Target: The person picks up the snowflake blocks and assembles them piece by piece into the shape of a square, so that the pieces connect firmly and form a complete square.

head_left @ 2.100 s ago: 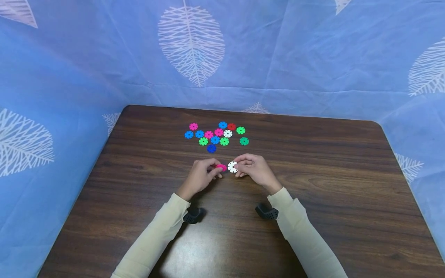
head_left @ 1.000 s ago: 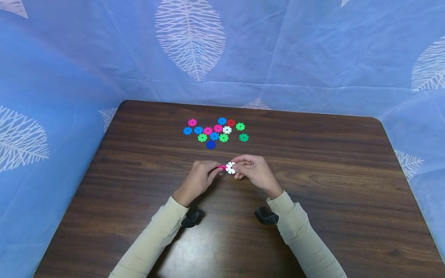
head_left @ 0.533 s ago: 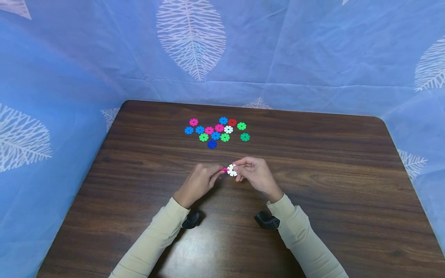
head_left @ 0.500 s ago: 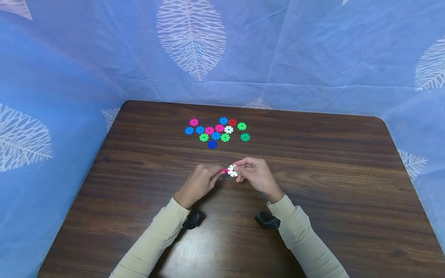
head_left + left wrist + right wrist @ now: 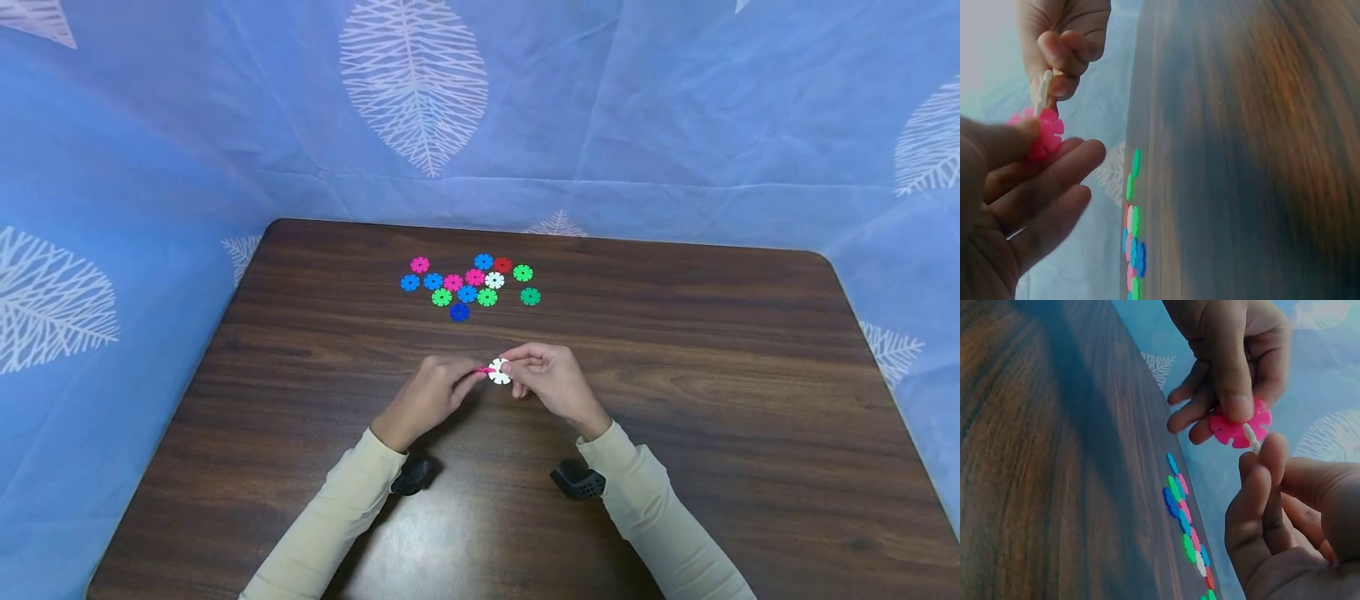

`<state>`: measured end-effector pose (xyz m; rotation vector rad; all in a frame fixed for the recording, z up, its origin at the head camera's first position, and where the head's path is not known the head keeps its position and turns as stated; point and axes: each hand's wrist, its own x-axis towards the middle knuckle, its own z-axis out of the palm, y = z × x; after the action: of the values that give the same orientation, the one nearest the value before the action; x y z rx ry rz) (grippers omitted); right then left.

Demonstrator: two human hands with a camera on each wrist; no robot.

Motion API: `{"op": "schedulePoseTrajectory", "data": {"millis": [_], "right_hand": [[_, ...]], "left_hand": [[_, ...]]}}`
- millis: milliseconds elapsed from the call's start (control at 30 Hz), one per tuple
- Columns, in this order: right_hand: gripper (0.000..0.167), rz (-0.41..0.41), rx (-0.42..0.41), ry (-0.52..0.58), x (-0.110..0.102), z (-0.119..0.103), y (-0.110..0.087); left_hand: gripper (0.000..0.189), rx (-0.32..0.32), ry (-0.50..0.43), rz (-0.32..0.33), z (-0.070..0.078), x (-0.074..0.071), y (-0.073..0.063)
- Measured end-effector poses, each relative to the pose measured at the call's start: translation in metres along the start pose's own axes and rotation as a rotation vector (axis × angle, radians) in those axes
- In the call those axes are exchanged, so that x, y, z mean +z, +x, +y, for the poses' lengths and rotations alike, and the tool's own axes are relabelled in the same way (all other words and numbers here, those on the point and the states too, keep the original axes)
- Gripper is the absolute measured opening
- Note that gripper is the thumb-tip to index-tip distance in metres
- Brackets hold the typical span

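My left hand (image 5: 429,396) pinches a pink notched interlocking disc (image 5: 1221,430) between thumb and fingers. A white disc (image 5: 498,375) of the same kind is pinched by my right hand (image 5: 557,382). Both are held up above the table. The white disc stands crosswise to the pink one and meets it at the rim, as the left wrist view also shows with the white disc (image 5: 1043,90) edge-on. How deep their notches sit in each other cannot be made out. Fingers cover part of each disc.
Loose discs lie flat in a group beyond my hands, among them a dark blue disc (image 5: 460,312), a red disc (image 5: 502,265) and a green disc (image 5: 530,297). The brown wooden table (image 5: 712,400) ends at a blue leaf-patterned cloth (image 5: 637,108).
Two seconds ago the discs were slightly apart. The pink disc has since turned edge-on to the head view and met the white one. During the last half second the hands barely moved.
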<state>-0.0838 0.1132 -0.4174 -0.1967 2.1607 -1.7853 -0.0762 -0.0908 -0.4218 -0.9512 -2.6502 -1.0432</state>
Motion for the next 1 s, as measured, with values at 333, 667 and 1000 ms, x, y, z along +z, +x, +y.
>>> {"op": "schedulePoseTrajectory", "data": {"millis": [333,667,1000], "right_hand": [[0.022,-0.033,0.022,-0.064,0.007,-0.004,0.001],[0.022,-0.081,0.008,-0.080,0.012,-0.006,0.011],[0.022,0.072,0.049,-0.398,-0.026,0.011,0.039]], "left_hand": [[0.051,-0.118,-0.019,-0.069,0.001,0.000,-0.002],[0.029,-0.127,-0.040,-0.098,-0.002,0.002,-0.002],[0.032,-0.184,-0.094,-0.125,-0.014,-0.002,-0.007]]}}
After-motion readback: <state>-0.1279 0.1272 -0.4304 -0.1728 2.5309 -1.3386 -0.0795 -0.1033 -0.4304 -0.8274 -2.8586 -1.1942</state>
